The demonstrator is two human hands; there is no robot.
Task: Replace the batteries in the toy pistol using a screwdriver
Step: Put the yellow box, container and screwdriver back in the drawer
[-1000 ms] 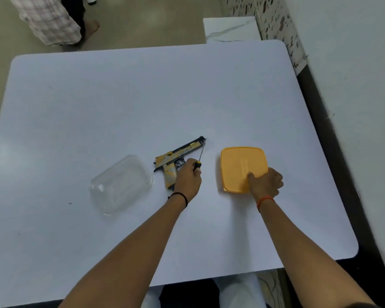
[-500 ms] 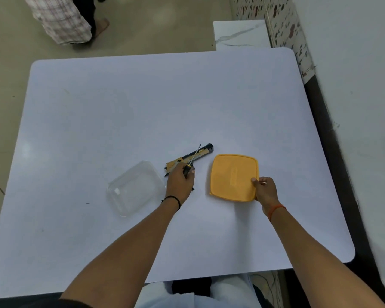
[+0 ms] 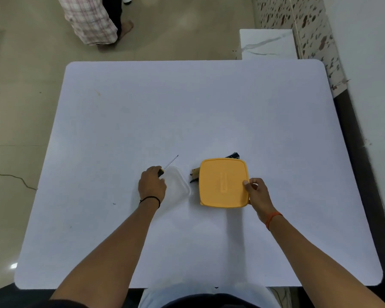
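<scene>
The left hand [image 3: 152, 183] gripped one screwdriver [image 3: 167, 164] by its black-and-yellow handle, thin shaft pointing up-right above one clear container [image 3: 180, 184]. The right hand [image 3: 256, 191] pinched one orange lid [image 3: 222, 182] at its right edge. One toy pistol [image 3: 232, 155], black and yellow, lay on the white table [image 3: 187, 107], mostly hidden behind that lid, apart from both hands' fingers.

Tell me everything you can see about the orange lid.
The orange lid is square with rounded corners and a raised rim, and looks like smooth plastic with a faint embossed mark in its middle. The right hand pinches its right edge and holds it roughly flat. It hides most of the toy pistol behind it. Whether it touches the table is unclear.
</scene>
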